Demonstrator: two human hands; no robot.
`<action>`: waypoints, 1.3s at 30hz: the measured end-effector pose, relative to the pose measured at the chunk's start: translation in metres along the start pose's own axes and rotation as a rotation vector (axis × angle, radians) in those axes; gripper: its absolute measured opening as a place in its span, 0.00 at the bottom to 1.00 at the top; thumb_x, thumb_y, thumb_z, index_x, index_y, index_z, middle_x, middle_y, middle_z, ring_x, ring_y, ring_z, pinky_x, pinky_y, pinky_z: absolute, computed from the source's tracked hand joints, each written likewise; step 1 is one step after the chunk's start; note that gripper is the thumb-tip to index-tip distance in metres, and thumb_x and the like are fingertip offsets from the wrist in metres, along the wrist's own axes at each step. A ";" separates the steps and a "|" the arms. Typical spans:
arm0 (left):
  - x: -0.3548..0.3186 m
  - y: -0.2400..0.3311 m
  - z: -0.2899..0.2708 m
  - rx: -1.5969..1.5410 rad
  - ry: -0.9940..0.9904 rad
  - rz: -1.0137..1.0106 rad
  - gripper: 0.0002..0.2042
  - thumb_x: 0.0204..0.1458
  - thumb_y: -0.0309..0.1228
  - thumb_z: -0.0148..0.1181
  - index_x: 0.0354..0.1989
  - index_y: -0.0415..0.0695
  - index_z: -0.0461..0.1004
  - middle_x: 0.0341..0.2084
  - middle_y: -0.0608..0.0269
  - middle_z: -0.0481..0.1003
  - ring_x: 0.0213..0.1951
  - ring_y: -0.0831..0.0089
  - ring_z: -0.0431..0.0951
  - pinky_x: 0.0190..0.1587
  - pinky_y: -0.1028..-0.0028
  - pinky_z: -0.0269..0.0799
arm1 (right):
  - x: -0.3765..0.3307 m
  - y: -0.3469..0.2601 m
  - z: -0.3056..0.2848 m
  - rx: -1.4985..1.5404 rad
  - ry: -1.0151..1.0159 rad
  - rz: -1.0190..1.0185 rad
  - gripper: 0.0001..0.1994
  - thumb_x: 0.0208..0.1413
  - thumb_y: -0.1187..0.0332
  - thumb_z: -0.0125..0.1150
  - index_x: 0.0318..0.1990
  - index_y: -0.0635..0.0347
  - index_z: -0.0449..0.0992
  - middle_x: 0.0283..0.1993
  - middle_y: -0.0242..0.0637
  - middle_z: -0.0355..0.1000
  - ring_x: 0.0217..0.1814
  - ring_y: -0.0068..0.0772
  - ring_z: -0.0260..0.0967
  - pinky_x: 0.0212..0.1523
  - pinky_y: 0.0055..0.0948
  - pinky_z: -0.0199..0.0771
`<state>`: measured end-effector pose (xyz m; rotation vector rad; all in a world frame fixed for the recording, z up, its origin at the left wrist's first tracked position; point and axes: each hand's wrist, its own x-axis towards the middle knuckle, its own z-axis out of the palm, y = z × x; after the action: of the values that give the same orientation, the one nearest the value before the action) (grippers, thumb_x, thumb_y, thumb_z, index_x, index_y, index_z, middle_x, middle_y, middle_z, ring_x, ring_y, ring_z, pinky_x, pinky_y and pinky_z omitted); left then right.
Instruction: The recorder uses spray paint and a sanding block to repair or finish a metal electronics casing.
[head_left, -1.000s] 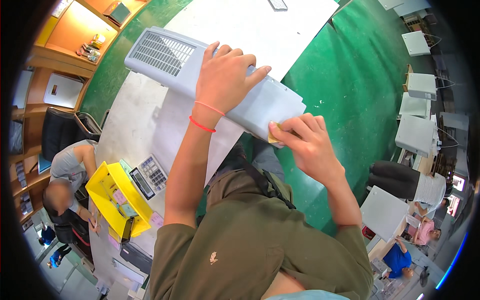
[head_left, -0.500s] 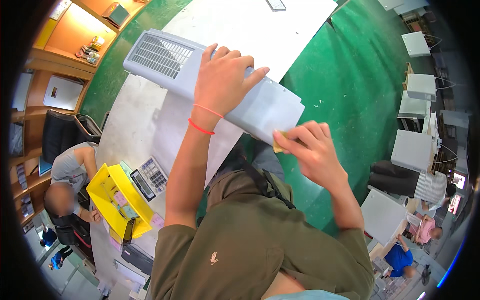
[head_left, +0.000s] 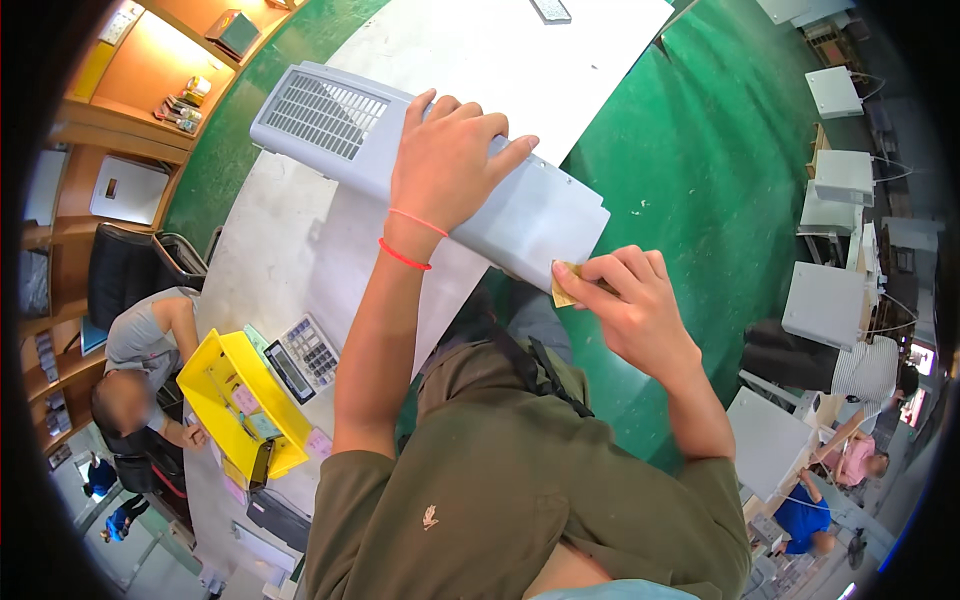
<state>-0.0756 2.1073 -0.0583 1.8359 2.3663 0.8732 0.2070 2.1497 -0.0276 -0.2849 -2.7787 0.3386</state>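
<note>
A long light-grey plastic cover (head_left: 540, 210) with a vent grille at its far end lies across the white table (head_left: 270, 270), its near end jutting past the table edge. My left hand (head_left: 450, 160) lies flat on top of the cover, fingers spread, pressing it down; two red bands circle that wrist. My right hand (head_left: 625, 295) pinches a small yellowish piece (head_left: 562, 288), perhaps sandpaper, against the cover's near corner edge.
A yellow bin (head_left: 235, 400) and a calculator (head_left: 305, 355) sit at the table's left side. A seated person (head_left: 140, 370) is beside them. Green floor (head_left: 690, 180) lies to the right, with white boxes (head_left: 825, 300) and other people farther right. Wooden shelves (head_left: 140, 70) stand at far left.
My right hand with the yellowish piece has slid slightly down and right along the cover's near edge. My left hand stays put on the cover.
</note>
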 end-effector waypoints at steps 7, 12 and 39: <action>0.000 0.002 0.000 -0.010 0.002 -0.004 0.22 0.68 0.52 0.66 0.36 0.43 0.88 0.32 0.60 0.82 0.46 0.59 0.80 0.76 0.53 0.60 | 0.004 0.000 0.002 -0.029 0.001 -0.018 0.22 0.57 0.74 0.73 0.61 0.49 0.87 0.44 0.21 0.73 0.46 0.29 0.69 0.46 0.35 0.63; -0.001 0.002 0.003 0.000 0.015 0.005 0.22 0.67 0.52 0.66 0.36 0.43 0.88 0.32 0.60 0.82 0.46 0.59 0.80 0.76 0.53 0.61 | 0.009 -0.002 0.008 0.003 0.026 0.008 0.24 0.54 0.76 0.72 0.60 0.51 0.88 0.43 0.21 0.74 0.46 0.30 0.70 0.47 0.36 0.62; 0.000 0.002 0.003 -0.003 0.013 0.014 0.21 0.68 0.51 0.66 0.36 0.43 0.88 0.31 0.61 0.81 0.46 0.59 0.80 0.76 0.52 0.61 | 0.009 0.000 0.010 0.017 0.038 0.007 0.26 0.51 0.79 0.70 0.60 0.52 0.88 0.44 0.23 0.73 0.46 0.32 0.69 0.46 0.36 0.61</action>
<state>-0.0727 2.1086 -0.0595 1.8537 2.3613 0.8928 0.1949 2.1500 -0.0344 -0.2934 -2.7366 0.3545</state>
